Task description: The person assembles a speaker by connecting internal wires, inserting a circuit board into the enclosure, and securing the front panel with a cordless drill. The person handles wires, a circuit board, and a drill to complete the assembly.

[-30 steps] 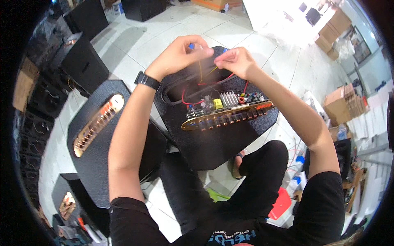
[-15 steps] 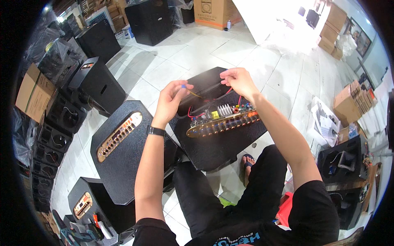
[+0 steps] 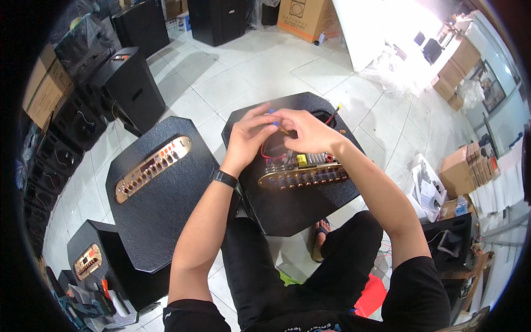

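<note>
Over the opening of a black speaker cabinet (image 3: 293, 213), my two hands meet at their fingertips. My left hand (image 3: 249, 138) is closed on a small blue wire connector (image 3: 275, 124), pinched at the thumb tip. Another bit of blue shows just above it, between the hands. My right hand (image 3: 310, 130) is closed against the same spot, its fingers bent; what it grips is partly hidden. A thin yellowish wire runs beneath its fingers. Below them, a gold amplifier panel (image 3: 301, 179) with a row of knobs lies on the cabinet, its circuit board and yellow component (image 3: 301, 160) exposed.
A second black cabinet (image 3: 166, 221) with a gold knob panel (image 3: 152, 169) stands at left, a smaller one (image 3: 121, 249) nearer. A red wire with a yellow end (image 3: 338, 107) sticks up behind my right hand. Cartons (image 3: 470, 171) stand at right.
My hands were apart, the left with a blue connector and the right near a red wire. The right hand has moved left to meet the left hand. My view has shifted slightly.
</note>
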Motion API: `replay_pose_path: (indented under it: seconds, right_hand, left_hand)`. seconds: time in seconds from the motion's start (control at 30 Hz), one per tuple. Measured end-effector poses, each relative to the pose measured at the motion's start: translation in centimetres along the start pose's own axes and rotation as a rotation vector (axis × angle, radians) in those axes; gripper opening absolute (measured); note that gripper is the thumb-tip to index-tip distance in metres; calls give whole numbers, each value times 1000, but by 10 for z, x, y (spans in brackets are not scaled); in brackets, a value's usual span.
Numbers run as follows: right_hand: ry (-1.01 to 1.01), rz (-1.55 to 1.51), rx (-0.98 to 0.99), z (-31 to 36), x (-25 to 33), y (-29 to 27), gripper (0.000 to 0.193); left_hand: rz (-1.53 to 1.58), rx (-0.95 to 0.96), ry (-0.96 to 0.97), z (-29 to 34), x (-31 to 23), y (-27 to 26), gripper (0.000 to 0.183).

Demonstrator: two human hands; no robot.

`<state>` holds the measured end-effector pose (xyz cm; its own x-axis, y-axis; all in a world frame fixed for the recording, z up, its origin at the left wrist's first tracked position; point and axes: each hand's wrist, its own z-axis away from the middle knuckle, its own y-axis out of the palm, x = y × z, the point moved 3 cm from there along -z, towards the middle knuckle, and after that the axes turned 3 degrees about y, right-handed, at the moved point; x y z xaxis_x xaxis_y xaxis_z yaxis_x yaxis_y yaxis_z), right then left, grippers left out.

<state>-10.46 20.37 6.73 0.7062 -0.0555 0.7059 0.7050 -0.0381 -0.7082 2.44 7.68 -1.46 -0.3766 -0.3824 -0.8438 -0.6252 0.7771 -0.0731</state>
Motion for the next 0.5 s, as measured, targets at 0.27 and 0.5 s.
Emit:
replay_pose_path:
  seconds: [0.27, 0.5]
  right_hand:
    - [-19, 130, -168, -4, -2, 6, 24]
    - [12, 102, -217, 3, -1, -5, 20]
  left_hand:
    - [-78, -109, 58, -2, -20, 7, 21]
    - [52, -188, -98, -4, -25, -5, 25]
